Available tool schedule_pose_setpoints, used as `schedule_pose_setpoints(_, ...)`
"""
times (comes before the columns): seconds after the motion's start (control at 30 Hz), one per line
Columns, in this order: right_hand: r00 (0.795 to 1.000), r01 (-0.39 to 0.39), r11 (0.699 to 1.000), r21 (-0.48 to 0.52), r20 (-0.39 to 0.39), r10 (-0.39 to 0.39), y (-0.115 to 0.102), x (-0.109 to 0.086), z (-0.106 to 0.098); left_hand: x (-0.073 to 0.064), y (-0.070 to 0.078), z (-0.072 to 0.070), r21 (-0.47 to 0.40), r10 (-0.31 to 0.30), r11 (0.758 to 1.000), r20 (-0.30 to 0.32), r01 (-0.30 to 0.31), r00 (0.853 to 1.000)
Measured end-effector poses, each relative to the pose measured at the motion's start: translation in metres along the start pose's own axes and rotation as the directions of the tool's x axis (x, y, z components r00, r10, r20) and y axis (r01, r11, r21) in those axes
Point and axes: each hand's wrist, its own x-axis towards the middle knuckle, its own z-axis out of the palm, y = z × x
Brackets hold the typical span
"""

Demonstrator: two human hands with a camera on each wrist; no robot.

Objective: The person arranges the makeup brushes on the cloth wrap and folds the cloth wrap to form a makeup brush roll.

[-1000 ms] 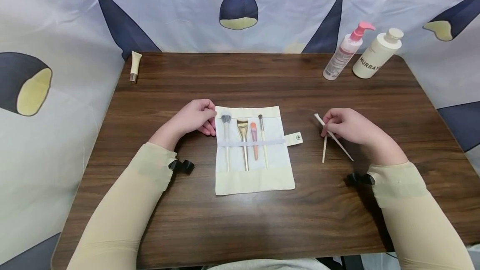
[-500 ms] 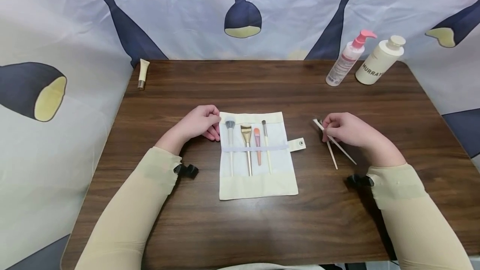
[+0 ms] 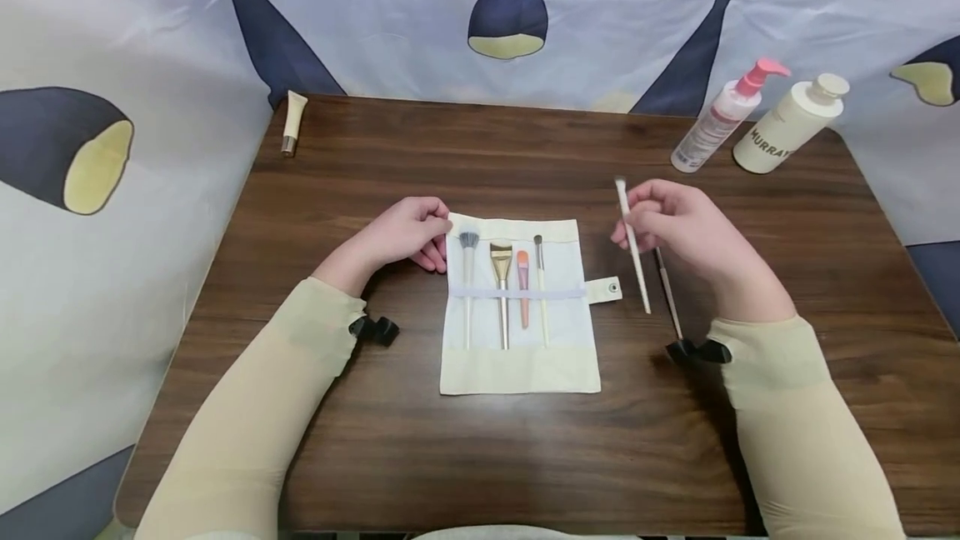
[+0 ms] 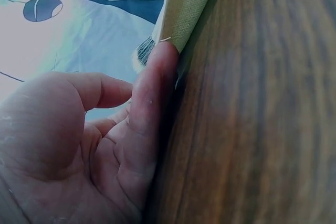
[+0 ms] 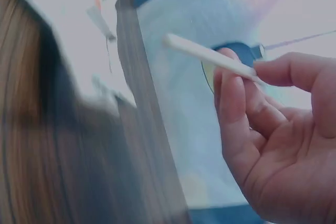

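Observation:
A cream makeup brush roll point(image 3: 521, 369) lies unfolded on the table, several brushes tucked under its elastic band. At its upper left corner, my left hand point(image 3: 408, 232) holds the cloth edge between thumb and fingers. The left wrist view shows the fingertips of that hand point(image 4: 121, 135) against the cloth. To the right of the roll, my right hand point(image 3: 678, 219) pinches a thin white makeup brush point(image 3: 634, 252), bristles up and tilted, raised off the table. A second slim brush point(image 3: 669, 294) lies on the table below this hand, partly hidden by it.
A pink-topped pump bottle point(image 3: 716, 123) and a white bottle point(image 3: 787, 123) stand at the back right. A small cream tube point(image 3: 293, 122) lies at the back left. The roll's snap tab point(image 3: 603, 290) points right. A printed cloth backdrop surrounds the wooden table point(image 3: 360, 448).
My right hand has lifted the white brush and moved up and slightly left, leaving the other brush on the table. My left hand stays at the roll's corner. The head view has shifted slightly.

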Motion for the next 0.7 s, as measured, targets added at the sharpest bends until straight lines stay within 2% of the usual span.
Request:
schedule_pose_setpoints(0.13,1.000,0.006,0.994,0.109,-0.026,-0.003,0.002,0.022,0.019,0.002,0.002,0.002,0.008,-0.012,1.000,-0.005,0.012,1.000)
schedule_pose_setpoints(0.3,0.996,-0.035,0.985,0.166,-0.073,0.048,0.011,0.039,0.037,0.001,0.004,0.005,0.011,-0.025,1.000,0.006,0.025,1.000)
schedule_pose_setpoints(0.53,0.992,-0.102,0.983,0.156,-0.057,0.112,0.021,0.055,0.052,0.003,0.005,0.003,0.021,-0.015,1.000,-0.021,0.016,1.000)
schedule_pose_setpoints(0.7,0.989,-0.095,0.986,0.137,-0.095,0.109,0.021,0.058,0.053,0.003,0.004,0.003,0.020,-0.015,1.000,-0.023,0.016,1.000)
